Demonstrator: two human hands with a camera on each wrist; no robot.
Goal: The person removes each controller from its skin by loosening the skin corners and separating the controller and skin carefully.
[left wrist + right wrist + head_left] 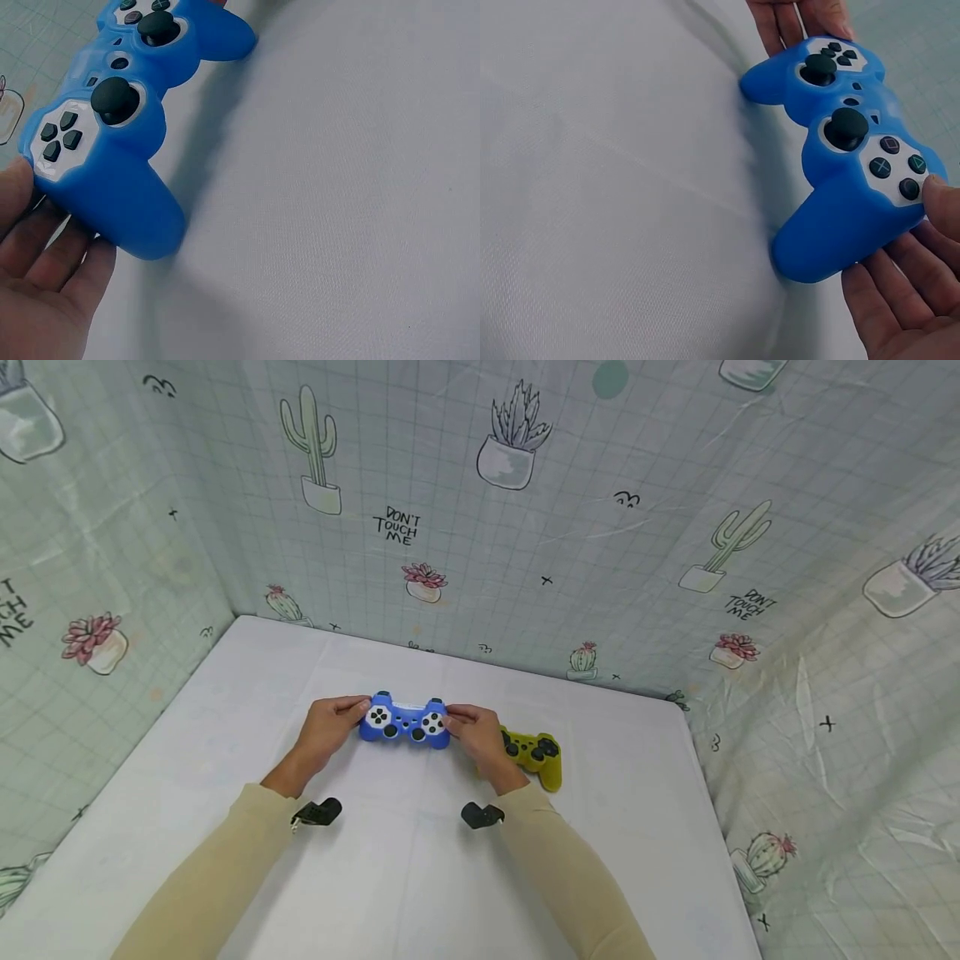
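Both hands hold a blue game controller (pixel 406 723) between them over the white table, its buttons and thumbsticks facing up. The left hand (pixel 330 727) pinches its left end, thumb at the edge near the arrow buttons and fingers beneath, as the left wrist view shows. At the other end, the right hand (pixel 477 735) grips with its thumb beside the symbol buttons and its fingers underneath. In the right wrist view the blue controller (pixel 832 217) has its handles close over the tabletop. A yellow-green game controller (pixel 551 770) lies behind the right wrist, partly hidden by it.
The white tabletop (pixel 405 877) extends around the hands. Cloth walls (pixel 450 443) printed with cacti and potted plants rise at the back and both sides. A black wrist device (pixel 318 812) juts from the left cuff, and another black device (pixel 482 815) from the right.
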